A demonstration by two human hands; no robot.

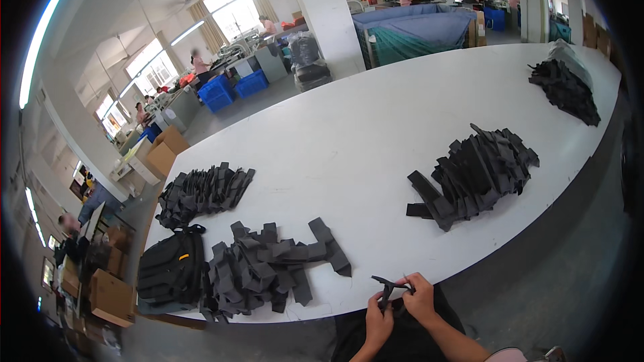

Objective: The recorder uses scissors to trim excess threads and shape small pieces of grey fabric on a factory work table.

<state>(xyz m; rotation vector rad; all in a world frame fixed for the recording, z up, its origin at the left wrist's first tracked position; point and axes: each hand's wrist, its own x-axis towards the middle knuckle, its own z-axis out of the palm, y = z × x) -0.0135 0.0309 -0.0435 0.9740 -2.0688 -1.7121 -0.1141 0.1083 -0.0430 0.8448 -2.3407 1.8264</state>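
Observation:
Both my hands are at the near edge of a white table, pinching one dark fabric strip [385,283]. My left hand [378,320] grips its lower part, and my right hand [420,296] has fingers closed on its right end. A tiny tip shows above the right fingers; I cannot make out what it is. To the left of my hands lies a loose heap of dark grey fabric strips [265,265]. Beside that heap is a black backpack [171,267] with a small orange tag.
More strips lie in a neater row [204,191] behind the backpack, a big pile [479,174] at the right and a bundle [567,90] in clear plastic at the far right. The white table [322,141] has a curved-looking edge. Cardboard boxes, blue bins [216,92] and several people are beyond.

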